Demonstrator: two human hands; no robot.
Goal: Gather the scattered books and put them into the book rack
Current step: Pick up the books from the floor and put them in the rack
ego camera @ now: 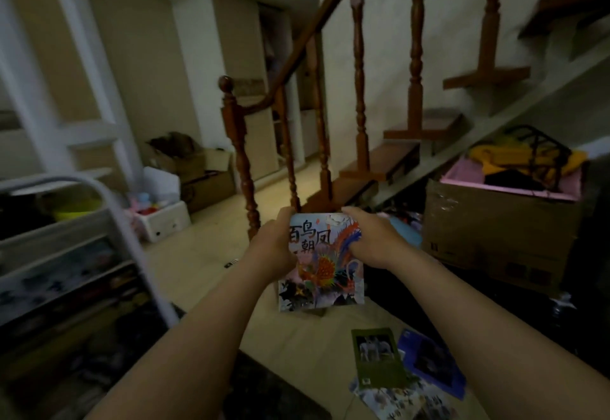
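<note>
I hold a colourful picture book [325, 274] with a phoenix on its cover upright in front of me, above the floor. My left hand [272, 244] grips its upper left edge and my right hand [369, 241] grips its upper right edge. On the floor at the lower right lie a green book [378, 358], a blue book [432, 365] and a pale picture book [396, 401], partly overlapping. A white-framed rack [99, 251] with books on its shelves stands at the left.
A wooden stair banister [244, 162] rises just beyond the book. A large cardboard box [495, 238] topped with a pink tray of clothes stands at the right. White toy bins [165, 218] and cardboard boxes [198, 172] sit at the back left.
</note>
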